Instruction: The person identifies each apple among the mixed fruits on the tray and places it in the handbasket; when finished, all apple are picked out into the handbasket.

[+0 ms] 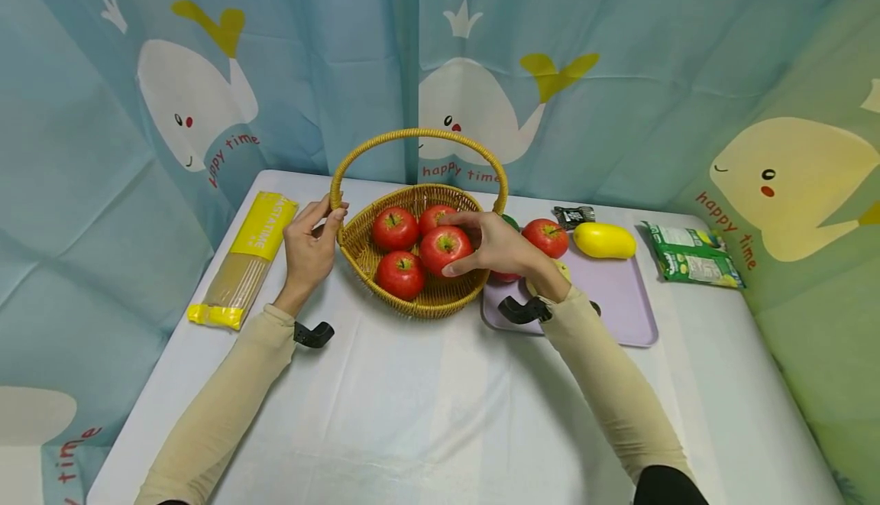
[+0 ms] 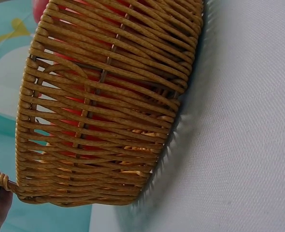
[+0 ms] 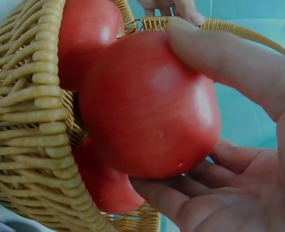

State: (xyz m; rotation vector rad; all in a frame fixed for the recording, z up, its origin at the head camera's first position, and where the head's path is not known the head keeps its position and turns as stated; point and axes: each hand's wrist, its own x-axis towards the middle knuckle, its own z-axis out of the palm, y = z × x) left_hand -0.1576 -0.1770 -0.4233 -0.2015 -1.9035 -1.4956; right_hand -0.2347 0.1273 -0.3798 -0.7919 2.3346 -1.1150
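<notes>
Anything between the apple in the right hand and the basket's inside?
Nothing visible separates the held apple from the opening of the basket; the handle doesn't cross it in the head view. Three other apples sit to its left and far side; what's directly beneath is hidden.

Table (image 1: 385, 413): 1 basket (image 1: 421, 309), 1 tray (image 1: 622, 302), pasta (image 1: 249, 260), green packaging (image 1: 694, 255).

Red apples (image 1: 395, 228) show in the golden-brown woven basket (image 1: 426, 311), with a yellow pasta packet (image 1: 263, 224) left of it, a lilac tray (image 1: 612, 291) right, and blue, white-whale-patterned curtain (image 1: 357, 69) behind it.
</notes>
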